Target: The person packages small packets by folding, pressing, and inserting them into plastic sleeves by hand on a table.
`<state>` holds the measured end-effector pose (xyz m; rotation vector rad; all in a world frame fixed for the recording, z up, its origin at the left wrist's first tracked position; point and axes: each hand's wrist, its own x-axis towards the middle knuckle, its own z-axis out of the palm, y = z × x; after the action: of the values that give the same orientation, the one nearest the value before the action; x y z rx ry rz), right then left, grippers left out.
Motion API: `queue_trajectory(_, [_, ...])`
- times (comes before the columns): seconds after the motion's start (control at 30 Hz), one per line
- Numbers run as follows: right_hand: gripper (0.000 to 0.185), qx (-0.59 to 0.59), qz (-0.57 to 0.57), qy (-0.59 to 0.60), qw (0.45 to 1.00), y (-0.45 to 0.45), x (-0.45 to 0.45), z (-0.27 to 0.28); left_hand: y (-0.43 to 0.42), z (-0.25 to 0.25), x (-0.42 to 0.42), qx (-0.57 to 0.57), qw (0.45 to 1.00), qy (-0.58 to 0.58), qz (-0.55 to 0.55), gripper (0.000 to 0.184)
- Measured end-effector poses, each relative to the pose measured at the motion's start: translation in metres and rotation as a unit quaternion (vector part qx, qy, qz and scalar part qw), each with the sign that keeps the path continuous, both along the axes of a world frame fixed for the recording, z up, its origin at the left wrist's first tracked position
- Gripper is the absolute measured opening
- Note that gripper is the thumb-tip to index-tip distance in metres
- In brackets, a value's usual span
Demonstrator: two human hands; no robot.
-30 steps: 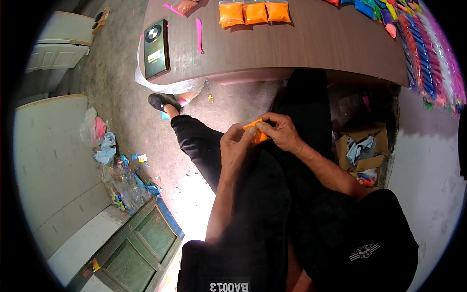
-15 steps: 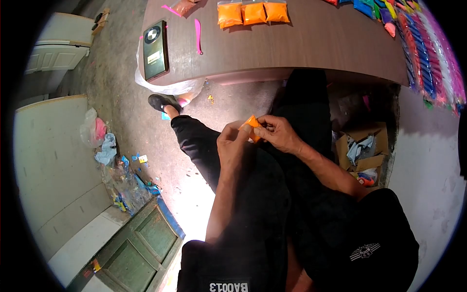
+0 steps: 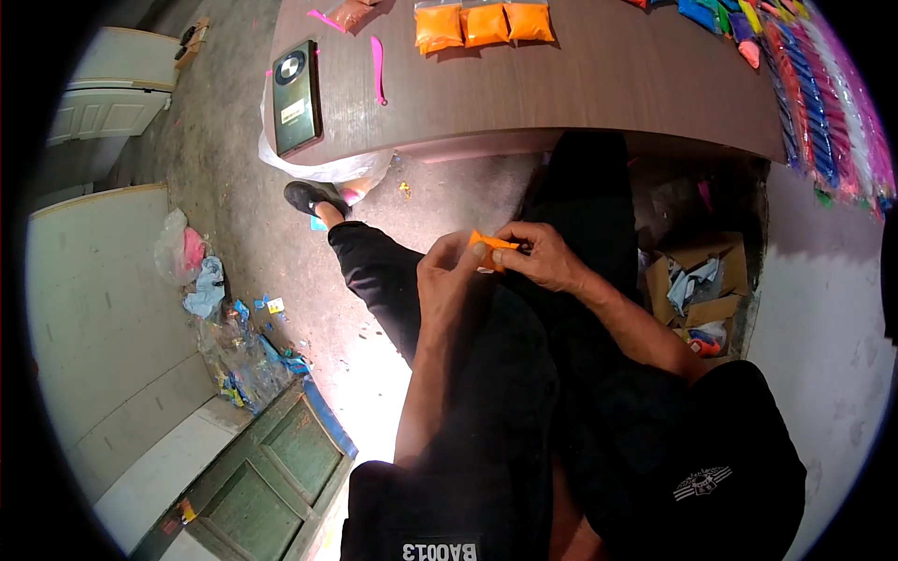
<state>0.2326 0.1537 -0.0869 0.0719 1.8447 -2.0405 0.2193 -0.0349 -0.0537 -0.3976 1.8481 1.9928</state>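
Above my lap, both hands pinch a small orange packet. My left hand grips its left side, with the thumb on top. On the opposite side my right hand is closed, thumb and forefinger pressed on the packet. Part of the packet is hidden behind my fingers. On the table, ahead of my hands, three filled orange packets lie in a row. Left of them are a pink plastic strip and a dark phone.
The brown table's edge runs ahead of my knees. Colourful bagged strands hang at its right end. An open cardboard box stands below right. Plastic scraps litter the floor at left, near a green panel.
The orange packet has been turned and bent between my fingers; its upright tip now lies flatter. My right hand has shifted slightly; both hands keep hold.
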Motion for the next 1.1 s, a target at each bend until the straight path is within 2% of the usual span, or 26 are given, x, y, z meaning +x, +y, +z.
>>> queue_trajectory(0.1, [0.025, 0.026, 0.036, 0.022, 0.999, 0.004, -0.002, 0.0, -0.007, -0.004, 0.001, 0.005, 0.998, -0.03, -0.054, 0.028])
queue_trajectory(0.23, [0.023, 0.082, 0.053, 0.033, 0.995, 0.003, -0.002, 0.0, -0.008, -0.009, 0.003, -0.015, 0.998, -0.002, -0.055, 0.027])
queue_trajectory(0.27, [0.023, 0.082, 0.053, 0.033, 0.995, 0.001, -0.001, 0.001, -0.006, -0.009, 0.004, 0.005, 0.999, -0.005, -0.035, 0.025])
queue_trajectory(0.33, [0.022, -0.02, -0.018, -0.012, 1.0, -0.002, 0.0, 0.003, -0.004, -0.003, 0.004, 0.024, 1.0, -0.009, -0.014, 0.024])
queue_trajectory(0.37, [0.022, -0.02, -0.018, -0.012, 1.0, -0.001, 0.0, 0.003, -0.003, 0.001, 0.004, 0.022, 1.0, -0.004, -0.007, 0.024])
queue_trajectory(0.47, [0.022, -0.014, -0.015, -0.002, 1.0, 0.003, 0.0, 0.0, -0.003, 0.001, 0.003, 0.014, 1.0, -0.007, -0.011, 0.024])
queue_trajectory(0.53, [0.023, 0.041, -0.006, 0.059, 0.997, 0.003, 0.0, -0.008, -0.005, -0.002, 0.002, 0.007, 1.0, -0.015, -0.021, 0.024])
queue_trajectory(0.67, [0.023, 0.053, 0.008, 0.073, 0.996, 0.006, 0.0, -0.007, -0.006, -0.005, 0.004, -0.006, 0.999, -0.008, -0.042, 0.026])
queue_trajectory(0.87, [0.022, 0.029, -0.008, 0.026, 0.999, 0.002, 0.0, 0.005, -0.007, -0.006, 0.004, 0.0, 0.999, 0.013, -0.032, 0.029])
queue_trajectory(1.1, [0.02, 0.078, -0.009, 0.095, 0.992, -0.002, -0.001, 0.0, -0.012, -0.01, 0.008, 0.006, 0.999, 0.001, -0.047, 0.029])
